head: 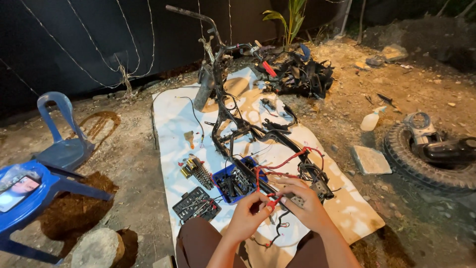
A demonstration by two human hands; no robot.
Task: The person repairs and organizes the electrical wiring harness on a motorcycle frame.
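Far left: a blue plastic chair (62, 144) and a second blue plastic seat (29, 198) carrying a lit phone-like screen (17, 191), both well apart from the hands. Below these, a rounded grey stone (98, 247) on the dirt ground (134, 168).

Further right, spread over a white ground sheet (171, 124): an open black socket set case (196, 204), a coiled shock-absorber spring with a yellow end (197, 170), and a blue plastic tray of dark small parts (237, 182), just beside the left hand.

Left hand (249, 214) curled, fingertips pinched on a small red wire connector (271, 201). Right hand (307, 206) closed from the other side on what seems the same red connector, though the exact grip is hard to make out. Connector held between both hands, low in the middle of the view, just above the brown-clad knees (198, 243). Red wiring loom (287, 161) running from the connector up along the stripped black scooter frame (238, 119), lying on the sheet straight beyond the hands.

Behind the frame, a heap of black plastic body panels (302, 74). Right of the sheet: a flat grey paving slab (371, 160), a white plastic bottle (371, 120), and a black knobbly tyre with an engine casing (431, 149), well apart from the hands.
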